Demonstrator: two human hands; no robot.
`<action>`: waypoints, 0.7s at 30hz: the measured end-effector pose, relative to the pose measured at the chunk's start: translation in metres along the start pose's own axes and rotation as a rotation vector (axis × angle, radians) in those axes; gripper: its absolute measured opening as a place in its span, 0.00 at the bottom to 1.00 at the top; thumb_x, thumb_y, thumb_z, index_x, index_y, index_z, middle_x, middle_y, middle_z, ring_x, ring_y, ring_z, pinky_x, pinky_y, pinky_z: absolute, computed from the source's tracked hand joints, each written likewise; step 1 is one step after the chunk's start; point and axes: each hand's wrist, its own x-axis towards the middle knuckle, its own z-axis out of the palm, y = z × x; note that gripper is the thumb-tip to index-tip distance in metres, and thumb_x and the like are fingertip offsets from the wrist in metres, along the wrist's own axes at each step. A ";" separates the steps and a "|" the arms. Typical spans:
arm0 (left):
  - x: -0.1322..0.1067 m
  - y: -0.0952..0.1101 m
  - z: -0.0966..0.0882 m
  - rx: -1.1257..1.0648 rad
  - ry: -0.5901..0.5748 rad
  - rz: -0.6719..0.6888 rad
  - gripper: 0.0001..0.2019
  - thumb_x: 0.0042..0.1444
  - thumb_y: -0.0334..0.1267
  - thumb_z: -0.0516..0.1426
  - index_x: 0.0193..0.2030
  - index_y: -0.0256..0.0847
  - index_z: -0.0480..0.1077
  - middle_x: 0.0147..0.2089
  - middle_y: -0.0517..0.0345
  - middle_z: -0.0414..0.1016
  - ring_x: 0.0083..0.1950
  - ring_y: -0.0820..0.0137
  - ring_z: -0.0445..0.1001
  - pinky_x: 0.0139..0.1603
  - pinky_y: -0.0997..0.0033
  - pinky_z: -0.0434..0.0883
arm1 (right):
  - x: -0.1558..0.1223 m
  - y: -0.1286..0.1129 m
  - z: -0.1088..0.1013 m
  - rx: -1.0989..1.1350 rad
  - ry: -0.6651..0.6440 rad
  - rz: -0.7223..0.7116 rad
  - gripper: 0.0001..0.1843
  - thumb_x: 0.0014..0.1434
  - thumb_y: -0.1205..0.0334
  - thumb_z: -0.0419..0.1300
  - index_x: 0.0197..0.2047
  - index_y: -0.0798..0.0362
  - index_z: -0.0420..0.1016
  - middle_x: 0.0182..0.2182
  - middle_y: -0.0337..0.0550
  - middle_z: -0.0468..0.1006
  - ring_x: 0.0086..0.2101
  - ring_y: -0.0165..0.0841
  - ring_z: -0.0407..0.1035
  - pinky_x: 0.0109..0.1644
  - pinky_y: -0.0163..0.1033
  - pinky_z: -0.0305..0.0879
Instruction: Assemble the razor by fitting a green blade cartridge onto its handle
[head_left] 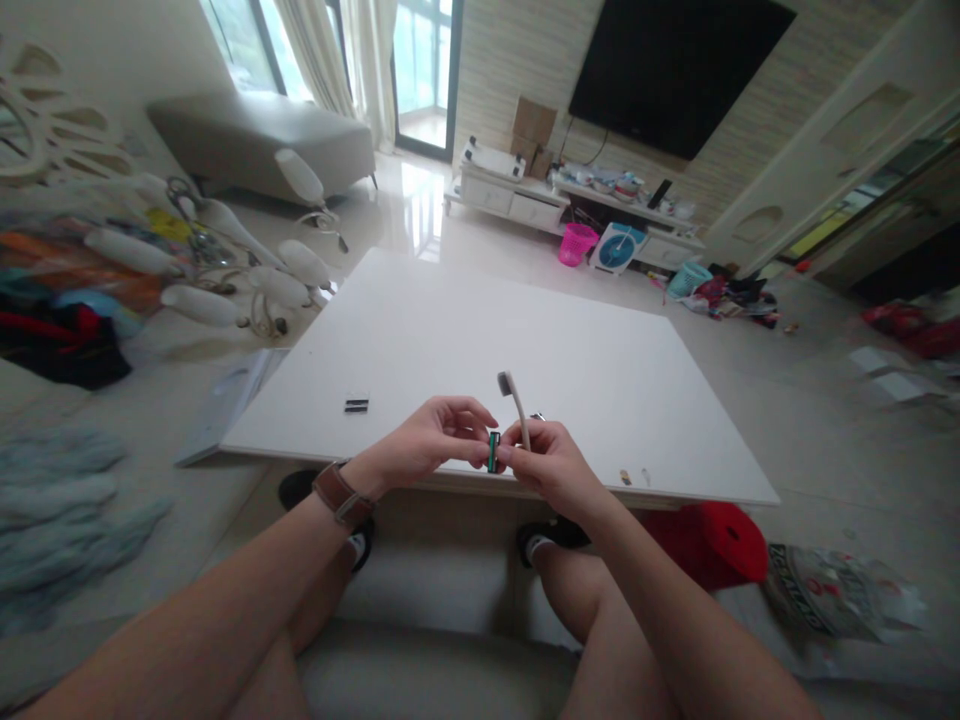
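White table [525,340]: a wide, flat slab. Its near edge runs left to right just below both hands; its far edge lies towards the TV wall. Most of the top is bare, with open room ahead of the hands and to both sides.

Left hand [431,440]: held above the near edge, fingers curled in, with thumb and forefinger pinched on the green cartridge [493,452]. A brown wristwatch [337,493] sits on this wrist.

Right hand [551,465]: just beside the left hand, fingertips meeting it at the cartridge. The fingers are closed around the lower end of the grey handle [519,410].

Grey handle: long axis near upright, leaning slightly left. The small blocky head is at the top end, pointing up and away from the person and clear of the tabletop. The bottom end is hidden in the right hand.

Green cartridge: a short bar between the two hands, long axis upright, over the table's near edge. Whether it touches the handle cannot be told.

Black piece [356,405]: lies flat on the table to the left of the left hand, apart from it, long axis left to right.

Two small bits [625,477]: lie on the table near the near edge, right of the right hand.
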 end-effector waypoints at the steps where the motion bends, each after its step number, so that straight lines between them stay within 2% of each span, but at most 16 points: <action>1: 0.000 0.000 0.000 0.002 0.005 0.000 0.14 0.44 0.30 0.71 0.37 0.36 0.75 0.28 0.59 0.79 0.29 0.73 0.77 0.33 0.75 0.71 | 0.000 0.000 0.000 -0.002 0.004 0.002 0.13 0.52 0.55 0.71 0.30 0.55 0.76 0.21 0.38 0.76 0.16 0.20 0.51 0.18 0.30 0.42; 5: 0.000 0.001 0.001 0.006 0.029 0.008 0.15 0.42 0.30 0.71 0.37 0.36 0.74 0.28 0.60 0.78 0.28 0.73 0.76 0.33 0.75 0.71 | 0.001 0.000 0.003 0.036 0.008 0.026 0.14 0.52 0.53 0.70 0.29 0.55 0.75 0.19 0.35 0.72 0.15 0.20 0.50 0.17 0.30 0.41; 8: 0.000 0.000 0.001 0.004 0.042 0.015 0.16 0.42 0.30 0.71 0.38 0.36 0.74 0.28 0.60 0.78 0.28 0.73 0.76 0.33 0.75 0.71 | 0.002 0.001 0.005 0.090 -0.004 0.036 0.13 0.51 0.55 0.71 0.29 0.54 0.74 0.21 0.35 0.74 0.15 0.19 0.50 0.17 0.29 0.41; 15: 0.002 -0.002 0.000 -0.029 0.016 0.019 0.16 0.44 0.29 0.71 0.39 0.36 0.74 0.28 0.60 0.79 0.28 0.74 0.76 0.32 0.76 0.70 | 0.004 -0.001 0.010 0.222 -0.029 0.074 0.11 0.49 0.60 0.70 0.29 0.55 0.72 0.21 0.34 0.75 0.14 0.18 0.48 0.16 0.29 0.39; 21: 0.002 -0.002 0.000 -0.051 0.017 0.008 0.16 0.43 0.29 0.71 0.39 0.36 0.74 0.28 0.59 0.79 0.28 0.74 0.76 0.31 0.76 0.70 | 0.004 -0.002 0.010 0.250 -0.023 0.091 0.12 0.48 0.60 0.71 0.28 0.55 0.72 0.20 0.32 0.72 0.14 0.17 0.47 0.16 0.28 0.38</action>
